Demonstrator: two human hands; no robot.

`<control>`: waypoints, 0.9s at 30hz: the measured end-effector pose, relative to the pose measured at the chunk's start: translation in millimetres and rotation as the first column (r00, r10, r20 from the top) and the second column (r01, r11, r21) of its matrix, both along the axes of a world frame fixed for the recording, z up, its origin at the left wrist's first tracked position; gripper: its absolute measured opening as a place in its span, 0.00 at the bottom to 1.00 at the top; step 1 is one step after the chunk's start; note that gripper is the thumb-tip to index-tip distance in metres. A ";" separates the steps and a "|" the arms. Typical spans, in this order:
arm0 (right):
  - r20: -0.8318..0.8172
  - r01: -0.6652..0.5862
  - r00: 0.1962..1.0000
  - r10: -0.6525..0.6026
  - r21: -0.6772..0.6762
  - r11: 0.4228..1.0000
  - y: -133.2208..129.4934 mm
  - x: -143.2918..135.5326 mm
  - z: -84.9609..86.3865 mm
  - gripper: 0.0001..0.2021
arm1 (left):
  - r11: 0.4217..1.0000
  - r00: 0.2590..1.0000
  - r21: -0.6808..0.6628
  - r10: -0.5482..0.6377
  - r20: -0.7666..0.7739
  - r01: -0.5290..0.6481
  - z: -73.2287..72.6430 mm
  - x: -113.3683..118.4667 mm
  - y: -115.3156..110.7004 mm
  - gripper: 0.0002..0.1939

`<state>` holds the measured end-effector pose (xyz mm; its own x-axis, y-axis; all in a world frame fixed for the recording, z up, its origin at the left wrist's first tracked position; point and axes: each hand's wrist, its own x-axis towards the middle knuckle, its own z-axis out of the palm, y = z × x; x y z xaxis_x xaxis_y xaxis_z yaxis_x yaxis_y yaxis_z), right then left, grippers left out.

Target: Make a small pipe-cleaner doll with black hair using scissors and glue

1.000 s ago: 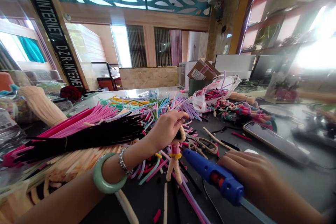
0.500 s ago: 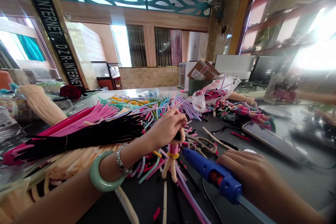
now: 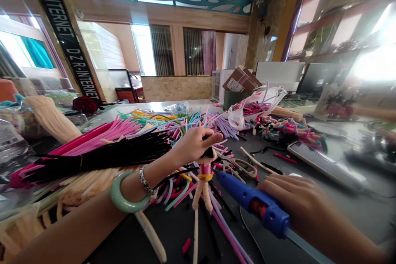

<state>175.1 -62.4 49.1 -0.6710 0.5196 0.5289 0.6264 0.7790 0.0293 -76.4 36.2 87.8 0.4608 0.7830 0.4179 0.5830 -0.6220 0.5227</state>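
My left hand (image 3: 198, 145), wearing a jade bangle and a silver bracelet, is closed at the head of a small pipe-cleaner doll (image 3: 204, 170). The doll has a black and beige head, a pink body with a yellow band at the waist, and two beige legs hanging down. Part of its head is hidden behind my fingers. A black strand (image 3: 179, 172) sticks out to its left. Wrapped round a blue hot glue gun (image 3: 252, 202), my right hand (image 3: 286, 194) keeps its nozzle pointed at the doll, just right of the waist. A clear glue stick (image 3: 305, 247) protrudes from the gun's back.
Scissors (image 3: 239, 167) lie behind the nozzle, and a phone (image 3: 321, 165) rests further right. Bundles of black (image 3: 123, 152) and pink pipe cleaners (image 3: 114, 132) cover the left side. Finished-looking dolls (image 3: 297, 130), a plastic bag (image 3: 236, 117) and a cardboard box (image 3: 241, 79) stand at the back.
My left fingers have shifted on the doll's head, with the thumb and forefinger straighter and more black showing. A black strand now shows left of the doll. The glue gun has barely moved.
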 end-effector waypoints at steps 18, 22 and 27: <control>-0.065 0.005 0.998 -0.013 -0.128 0.992 1.0 12.7 11.2 0.08 | 0.987 0.999 -0.154 -0.039 0.006 0.039 6.6 -2.6 1.2 0.19; -0.066 -0.012 0.998 0.004 -0.130 0.991 3.2 13.7 10.3 0.10 | 0.981 0.998 -0.190 -0.036 0.044 0.043 5.2 -4.9 3.9 0.10; -0.045 0.000 0.999 -0.004 -0.084 0.996 3.8 13.3 9.6 0.09 | 0.926 0.990 -0.363 -0.061 0.124 0.102 3.7 -6.6 6.8 0.12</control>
<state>188.4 -58.6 58.7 -0.6462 0.5650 0.5130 0.6274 0.7761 -0.0645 -82.9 43.0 91.6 0.4977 0.8526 0.1592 0.4651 -0.4173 0.7807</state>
